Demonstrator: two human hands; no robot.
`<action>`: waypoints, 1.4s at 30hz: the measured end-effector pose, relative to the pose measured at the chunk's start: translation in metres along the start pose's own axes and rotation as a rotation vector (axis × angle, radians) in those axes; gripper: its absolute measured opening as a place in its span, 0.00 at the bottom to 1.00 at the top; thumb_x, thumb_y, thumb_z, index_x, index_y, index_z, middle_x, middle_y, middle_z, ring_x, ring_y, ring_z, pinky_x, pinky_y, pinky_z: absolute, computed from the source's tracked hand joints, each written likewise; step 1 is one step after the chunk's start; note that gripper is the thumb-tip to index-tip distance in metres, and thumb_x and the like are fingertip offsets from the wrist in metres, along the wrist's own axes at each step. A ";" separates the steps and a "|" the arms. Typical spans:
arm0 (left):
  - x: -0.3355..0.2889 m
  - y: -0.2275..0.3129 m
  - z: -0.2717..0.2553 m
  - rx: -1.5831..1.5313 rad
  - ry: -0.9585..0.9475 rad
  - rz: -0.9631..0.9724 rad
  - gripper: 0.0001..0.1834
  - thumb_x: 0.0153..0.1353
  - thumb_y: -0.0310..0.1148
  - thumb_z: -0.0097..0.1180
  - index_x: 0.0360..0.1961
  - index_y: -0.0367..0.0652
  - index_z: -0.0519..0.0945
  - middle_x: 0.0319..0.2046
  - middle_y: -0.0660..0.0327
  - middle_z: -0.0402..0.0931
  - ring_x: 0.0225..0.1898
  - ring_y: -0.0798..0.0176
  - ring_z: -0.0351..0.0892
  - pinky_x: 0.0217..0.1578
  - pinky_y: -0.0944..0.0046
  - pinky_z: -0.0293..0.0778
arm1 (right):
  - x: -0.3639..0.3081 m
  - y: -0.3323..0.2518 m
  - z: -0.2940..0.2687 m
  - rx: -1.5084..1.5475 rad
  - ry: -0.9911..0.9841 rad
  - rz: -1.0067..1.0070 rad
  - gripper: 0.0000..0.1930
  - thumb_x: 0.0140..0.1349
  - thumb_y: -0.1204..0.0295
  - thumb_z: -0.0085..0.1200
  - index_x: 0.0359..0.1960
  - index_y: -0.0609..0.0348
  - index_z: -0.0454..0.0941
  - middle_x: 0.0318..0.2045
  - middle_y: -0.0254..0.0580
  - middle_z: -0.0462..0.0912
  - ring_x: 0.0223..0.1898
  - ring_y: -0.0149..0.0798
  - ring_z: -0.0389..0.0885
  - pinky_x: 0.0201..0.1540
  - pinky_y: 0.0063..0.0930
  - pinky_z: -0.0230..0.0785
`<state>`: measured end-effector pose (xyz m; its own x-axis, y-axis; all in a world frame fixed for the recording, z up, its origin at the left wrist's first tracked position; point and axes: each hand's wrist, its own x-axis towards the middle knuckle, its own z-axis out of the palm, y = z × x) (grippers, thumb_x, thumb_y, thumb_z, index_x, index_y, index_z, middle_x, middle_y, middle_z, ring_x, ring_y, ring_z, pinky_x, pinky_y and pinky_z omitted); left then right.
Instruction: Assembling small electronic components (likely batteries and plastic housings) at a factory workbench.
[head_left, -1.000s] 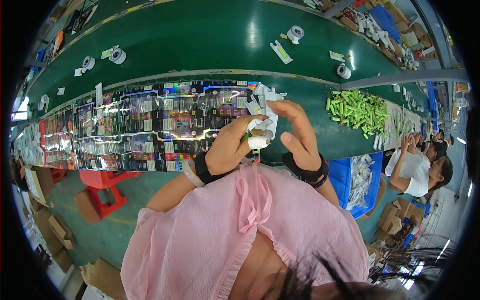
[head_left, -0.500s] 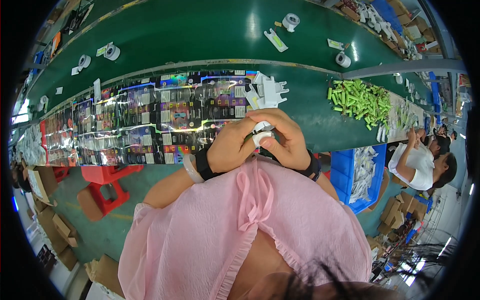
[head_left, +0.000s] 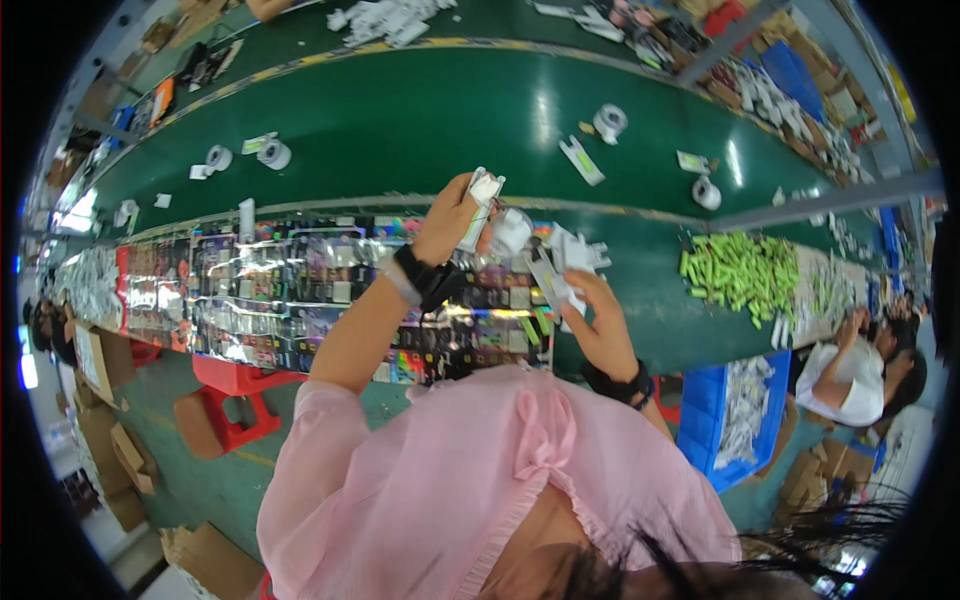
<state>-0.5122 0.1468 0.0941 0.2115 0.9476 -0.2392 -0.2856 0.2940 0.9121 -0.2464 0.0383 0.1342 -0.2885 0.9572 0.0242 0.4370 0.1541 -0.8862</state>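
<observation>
Left hand (head_left: 441,228), clamped on a white holder (head_left: 484,189); right hand (head_left: 603,330) at a white strip (head_left: 547,279), closure I cannot tell: I judge light edge contact best.

Packs (head_left: 285,290) L on bench (head_left: 645,240), tube pile (head_left: 740,275) R, loose parts (head_left: 576,250) betw.; bin (head_left: 703,415) R, prob. below bench edge.

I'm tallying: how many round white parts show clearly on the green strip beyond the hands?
4: two parts at left, two parts at right. Others toward the ends may be hidden.
</observation>
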 end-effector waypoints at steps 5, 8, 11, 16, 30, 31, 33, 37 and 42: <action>0.067 -0.080 -0.082 -0.151 0.398 0.108 0.22 0.72 0.40 0.48 0.60 0.39 0.66 0.41 0.56 0.77 0.28 0.61 0.82 0.30 0.60 0.83 | -0.012 0.032 0.012 -0.048 -0.120 0.193 0.18 0.63 0.73 0.60 0.55 0.62 0.76 0.57 0.50 0.76 0.55 0.47 0.78 0.50 0.35 0.76; 0.048 -0.099 -0.123 -0.221 0.615 0.102 0.31 0.71 0.36 0.49 0.70 0.41 0.56 0.52 0.53 0.72 0.43 0.60 0.79 0.39 0.62 0.80 | -0.006 0.042 0.019 -0.061 -0.199 0.207 0.17 0.63 0.73 0.60 0.53 0.63 0.76 0.54 0.50 0.78 0.52 0.47 0.80 0.48 0.34 0.76; 0.017 -0.091 -0.162 -0.053 0.844 0.119 0.35 0.67 0.27 0.50 0.73 0.36 0.53 0.58 0.53 0.70 0.51 0.67 0.73 0.43 0.67 0.76 | 0.004 0.046 0.024 -0.015 -0.276 0.241 0.16 0.63 0.72 0.59 0.51 0.63 0.77 0.50 0.49 0.80 0.48 0.46 0.81 0.46 0.33 0.76; -0.062 -0.064 -0.308 1.130 1.264 0.326 0.27 0.59 0.28 0.58 0.62 0.38 0.73 0.62 0.33 0.65 0.62 0.33 0.66 0.62 0.47 0.64 | 0.024 0.037 0.036 -0.087 -0.436 0.290 0.15 0.64 0.68 0.58 0.49 0.62 0.78 0.42 0.50 0.83 0.42 0.45 0.83 0.42 0.34 0.74; -0.090 -0.065 -0.407 1.526 1.269 -0.100 0.21 0.58 0.29 0.58 0.55 0.48 0.76 0.44 0.52 0.79 0.48 0.45 0.76 0.47 0.48 0.72 | -0.017 0.020 0.069 -0.247 -0.547 0.256 0.16 0.65 0.65 0.57 0.49 0.60 0.78 0.41 0.49 0.83 0.42 0.49 0.83 0.44 0.38 0.75; -0.092 -0.067 -0.409 1.468 1.251 -0.099 0.21 0.59 0.27 0.56 0.55 0.48 0.76 0.44 0.51 0.79 0.49 0.44 0.76 0.47 0.48 0.73 | -0.019 0.023 0.072 -0.247 -0.527 0.267 0.16 0.65 0.65 0.57 0.49 0.60 0.78 0.41 0.49 0.83 0.42 0.49 0.83 0.44 0.38 0.75; -0.097 -0.071 -0.404 1.463 1.177 -0.018 0.21 0.59 0.23 0.53 0.55 0.46 0.76 0.44 0.50 0.78 0.48 0.43 0.75 0.47 0.46 0.72 | -0.030 0.033 0.079 -0.263 -0.568 0.207 0.15 0.65 0.65 0.57 0.49 0.59 0.78 0.41 0.49 0.83 0.42 0.50 0.83 0.44 0.39 0.75; -0.089 -0.066 -0.333 1.416 0.882 0.261 0.22 0.56 0.16 0.50 0.53 0.40 0.78 0.44 0.48 0.79 0.47 0.42 0.77 0.47 0.48 0.73 | -0.038 0.029 0.083 -0.228 -0.456 0.177 0.12 0.63 0.64 0.57 0.43 0.58 0.78 0.34 0.49 0.81 0.38 0.53 0.80 0.41 0.43 0.72; -0.099 -0.062 -0.157 1.051 0.130 0.367 0.22 0.53 0.14 0.46 0.49 0.39 0.79 0.45 0.48 0.78 0.49 0.44 0.77 0.54 0.53 0.71 | -0.041 0.014 0.093 -0.200 -0.170 0.147 0.22 0.61 0.67 0.60 0.57 0.56 0.74 0.44 0.53 0.80 0.46 0.54 0.79 0.48 0.41 0.73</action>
<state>-0.6624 0.0539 0.0091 0.1595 0.9792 0.1250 0.6338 -0.1987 0.7475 -0.3078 -0.0217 0.0780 -0.3410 0.9205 -0.1906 0.6391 0.0783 -0.7651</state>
